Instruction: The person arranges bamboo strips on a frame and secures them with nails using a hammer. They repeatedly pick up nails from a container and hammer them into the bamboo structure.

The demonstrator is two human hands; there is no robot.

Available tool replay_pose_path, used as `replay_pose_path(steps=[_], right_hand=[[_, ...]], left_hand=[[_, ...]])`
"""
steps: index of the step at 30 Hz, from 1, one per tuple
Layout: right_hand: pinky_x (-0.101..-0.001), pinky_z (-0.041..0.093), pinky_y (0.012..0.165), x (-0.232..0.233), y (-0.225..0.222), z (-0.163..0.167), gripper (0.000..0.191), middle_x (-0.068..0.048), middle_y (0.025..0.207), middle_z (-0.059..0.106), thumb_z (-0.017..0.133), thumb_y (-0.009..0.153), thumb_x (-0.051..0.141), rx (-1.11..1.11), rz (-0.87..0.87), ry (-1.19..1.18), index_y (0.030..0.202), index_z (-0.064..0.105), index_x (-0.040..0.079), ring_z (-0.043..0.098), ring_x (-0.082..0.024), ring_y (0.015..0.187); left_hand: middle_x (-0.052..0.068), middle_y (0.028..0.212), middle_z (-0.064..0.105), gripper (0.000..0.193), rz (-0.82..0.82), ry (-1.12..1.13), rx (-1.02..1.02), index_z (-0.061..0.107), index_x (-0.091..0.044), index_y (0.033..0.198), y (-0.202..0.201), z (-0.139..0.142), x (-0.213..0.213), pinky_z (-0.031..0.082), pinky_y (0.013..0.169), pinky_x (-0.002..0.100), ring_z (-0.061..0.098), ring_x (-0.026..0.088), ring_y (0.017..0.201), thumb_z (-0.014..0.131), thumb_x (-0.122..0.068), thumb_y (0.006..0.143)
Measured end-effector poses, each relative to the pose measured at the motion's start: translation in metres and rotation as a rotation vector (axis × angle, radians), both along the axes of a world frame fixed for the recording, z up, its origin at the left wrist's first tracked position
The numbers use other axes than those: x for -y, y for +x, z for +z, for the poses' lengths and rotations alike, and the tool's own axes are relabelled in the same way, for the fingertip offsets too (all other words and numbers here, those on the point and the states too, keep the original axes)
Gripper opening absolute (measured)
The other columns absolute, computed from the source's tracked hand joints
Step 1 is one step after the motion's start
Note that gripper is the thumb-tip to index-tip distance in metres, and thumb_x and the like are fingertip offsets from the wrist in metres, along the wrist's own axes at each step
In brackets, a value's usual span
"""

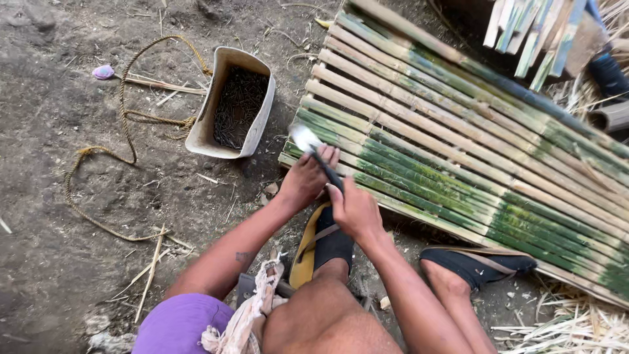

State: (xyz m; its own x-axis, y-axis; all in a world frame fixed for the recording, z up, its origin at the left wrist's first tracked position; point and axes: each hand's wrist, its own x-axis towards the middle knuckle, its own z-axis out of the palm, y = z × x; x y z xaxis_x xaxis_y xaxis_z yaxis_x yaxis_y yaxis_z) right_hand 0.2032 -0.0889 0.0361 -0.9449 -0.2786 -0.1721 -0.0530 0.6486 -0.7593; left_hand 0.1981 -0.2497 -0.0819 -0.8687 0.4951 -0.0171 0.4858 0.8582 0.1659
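Observation:
My right hand grips the dark handle of a hammer. Its pale head is blurred over the near left corner of a panel of green and tan bamboo slats lying on the ground. My left hand rests at that same corner, fingers laid on the slat edge right under the hammer. Whether it pinches anything is hidden. I squat, with both feet in dark socks and sandals at the panel's near edge.
A cut-open pale plastic container of dark nails stands on the dirt left of the panel. A frayed rope loops further left, near a small purple object. Cut bamboo strips are stacked top right, and shavings lie bottom right.

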Motion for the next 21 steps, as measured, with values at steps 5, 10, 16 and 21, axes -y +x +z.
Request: replay_pose_path(steps=[5,10,16,21], right_hand=[[-0.0553,0.048,0.059,-0.011,-0.001,-0.017,0.026,-0.027,0.074,0.066,0.054,0.102,0.030,0.121,-0.054,0.077,0.103,0.058,0.005,0.067,-0.049,0.071],[-0.0547,0.049,0.060,-0.006,0.009,-0.025,0.034,-0.025,0.072,0.066,0.054,0.102,0.036,0.096,0.033,0.083,0.103,0.058,0.002,0.065,-0.050,0.069],[-0.0487,0.050,0.056,0.005,0.010,-0.037,0.038,-0.020,0.061,0.064,0.053,0.102,0.040,0.305,-0.065,0.072,0.099,0.061,0.003,0.068,-0.040,0.058],[-0.0425,0.047,0.052,-0.013,0.044,-0.027,0.042,-0.018,0.058,0.060,0.053,0.102,0.042,0.305,-0.182,-0.019,0.090,0.062,0.002,0.063,-0.031,0.051]], left_hand=[[0.020,0.148,0.050,0.057,0.120,0.225,-0.098,0.052,0.005,0.139,0.035,0.015,0.010,0.026,0.123,0.046,0.042,0.032,0.145,0.061,-0.014,0.086],[0.021,0.123,0.068,0.025,0.601,0.553,-0.288,0.066,0.005,0.119,0.027,0.018,0.045,0.048,0.102,0.043,0.062,0.032,0.117,0.060,-0.002,0.096],[0.020,0.109,0.072,0.016,0.837,0.526,0.041,0.072,-0.004,0.109,-0.078,-0.008,0.147,0.055,0.093,0.048,0.069,0.039,0.101,0.064,-0.008,0.095],[0.024,0.099,0.067,0.016,0.785,0.308,0.135,0.071,0.000,0.095,-0.095,-0.009,0.157,0.052,0.072,0.055,0.066,0.046,0.087,0.071,-0.013,0.085]])
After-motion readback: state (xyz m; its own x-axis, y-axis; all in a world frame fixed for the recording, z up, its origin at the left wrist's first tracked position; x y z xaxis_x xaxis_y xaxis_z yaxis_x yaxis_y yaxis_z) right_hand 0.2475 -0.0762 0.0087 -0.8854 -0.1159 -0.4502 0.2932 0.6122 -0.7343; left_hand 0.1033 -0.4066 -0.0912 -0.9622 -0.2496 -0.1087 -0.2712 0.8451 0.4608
